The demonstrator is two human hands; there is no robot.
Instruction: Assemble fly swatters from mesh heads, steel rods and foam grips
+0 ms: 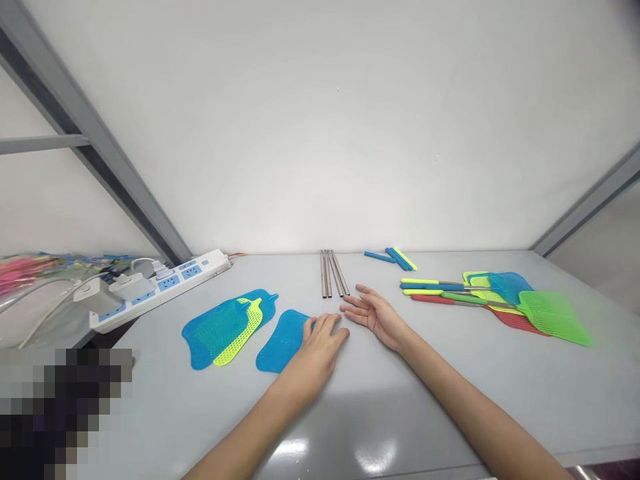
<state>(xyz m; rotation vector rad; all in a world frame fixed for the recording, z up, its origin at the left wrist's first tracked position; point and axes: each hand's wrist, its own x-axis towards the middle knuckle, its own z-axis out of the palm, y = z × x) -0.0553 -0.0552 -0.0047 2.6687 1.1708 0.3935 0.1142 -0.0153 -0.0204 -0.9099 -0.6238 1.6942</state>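
My left hand point(323, 343) lies over the right end of a blue fly swatter head point(283, 341) on the table, its fingers curled down around the neck, which they hide. My right hand point(376, 317) is held palm-up with the fingers spread, nothing in it, close to the near ends of several metal tubes point(334, 275). To the left lies a stack of blue and yellow-green swatter heads point(220, 330). Several blue and yellow handle grips point(397, 259) rest at the back. On the right are several assembled fly swatters point(465, 293) in green, blue, yellow and red.
A white power strip point(165, 288) with plugged-in adapters runs along the left edge. Beyond it lies a clear bag of pink items point(30, 277). A white wall point(340, 133) closes the back, with grey frame posts point(100, 133) at the sides. A blurred-out area covers the lower left.
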